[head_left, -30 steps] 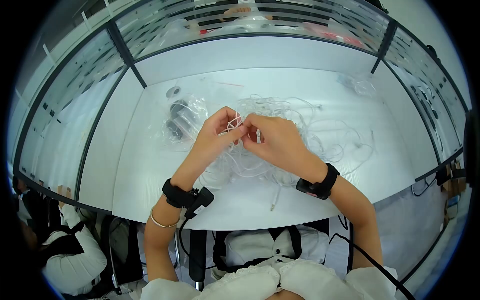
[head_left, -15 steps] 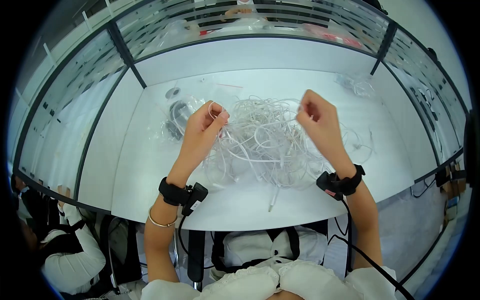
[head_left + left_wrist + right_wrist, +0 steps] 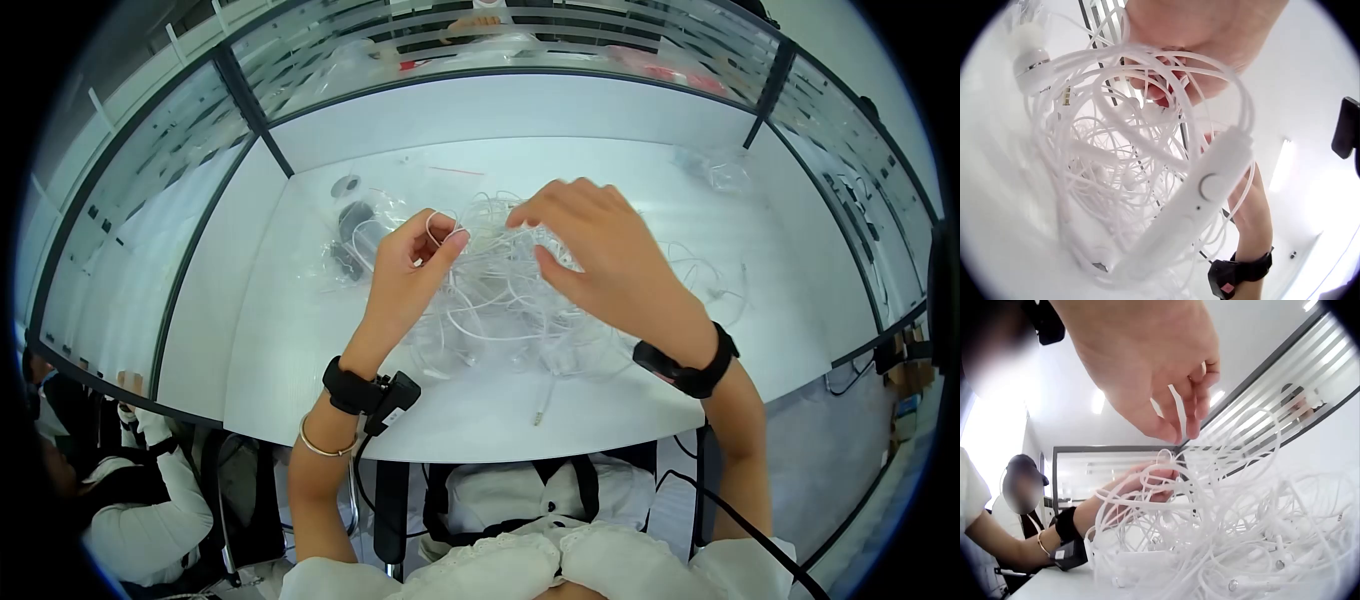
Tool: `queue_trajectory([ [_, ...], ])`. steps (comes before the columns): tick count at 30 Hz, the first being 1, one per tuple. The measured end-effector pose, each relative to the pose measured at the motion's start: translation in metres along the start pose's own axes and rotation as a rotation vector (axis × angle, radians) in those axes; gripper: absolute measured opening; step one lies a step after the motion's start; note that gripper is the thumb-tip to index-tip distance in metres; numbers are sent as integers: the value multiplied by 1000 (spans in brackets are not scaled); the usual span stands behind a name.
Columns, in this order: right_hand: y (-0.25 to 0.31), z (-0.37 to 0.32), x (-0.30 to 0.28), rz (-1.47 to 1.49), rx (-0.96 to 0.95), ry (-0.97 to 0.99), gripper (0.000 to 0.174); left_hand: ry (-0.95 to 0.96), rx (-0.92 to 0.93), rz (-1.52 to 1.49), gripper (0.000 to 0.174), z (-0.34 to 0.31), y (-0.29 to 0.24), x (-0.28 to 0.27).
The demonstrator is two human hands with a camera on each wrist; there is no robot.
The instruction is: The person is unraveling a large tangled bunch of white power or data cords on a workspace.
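My left hand (image 3: 405, 270) is closed in a pinch on a loop (image 3: 438, 225) of white cable, raised at the left edge of the earphone cable tangle (image 3: 500, 300). In the left wrist view, an inline remote (image 3: 1200, 200) hangs among the strands below my fingers (image 3: 1172, 37).

My right hand (image 3: 600, 260) is over the top of the tangle, fingers loosely bent and touching the strands. I cannot tell whether they grip one.

The tangle lies mid-desk (image 3: 300, 330), between both hands. One jack plug (image 3: 541, 405) trails out toward the near edge. Clear plastic bags (image 3: 360, 235) lie just left of the tangle.
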State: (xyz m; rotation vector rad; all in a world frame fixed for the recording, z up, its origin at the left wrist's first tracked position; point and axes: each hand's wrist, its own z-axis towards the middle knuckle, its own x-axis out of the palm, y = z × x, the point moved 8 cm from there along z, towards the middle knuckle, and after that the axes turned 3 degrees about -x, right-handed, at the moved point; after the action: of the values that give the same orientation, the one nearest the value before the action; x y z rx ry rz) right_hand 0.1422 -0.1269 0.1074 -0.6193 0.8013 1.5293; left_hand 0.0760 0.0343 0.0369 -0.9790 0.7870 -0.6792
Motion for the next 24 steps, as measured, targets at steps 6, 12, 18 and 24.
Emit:
queue_trajectory([
  [6, 0, 9, 45, -146, -136, 23, 12, -1, 32, -118, 14, 1, 5, -1],
  [12, 0, 9, 22, -63, -82, -34, 8, -19, 24, -50, 16, 1, 9, -6],
  [18, -53, -28, -56, 115, 294, -371, 9, -85, -6, -66, 14, 3, 16, -15],
  [24, -130, -91, -93, 553, 608, -650, 15, -55, -38, -131, 12, 3, 18, -15],
])
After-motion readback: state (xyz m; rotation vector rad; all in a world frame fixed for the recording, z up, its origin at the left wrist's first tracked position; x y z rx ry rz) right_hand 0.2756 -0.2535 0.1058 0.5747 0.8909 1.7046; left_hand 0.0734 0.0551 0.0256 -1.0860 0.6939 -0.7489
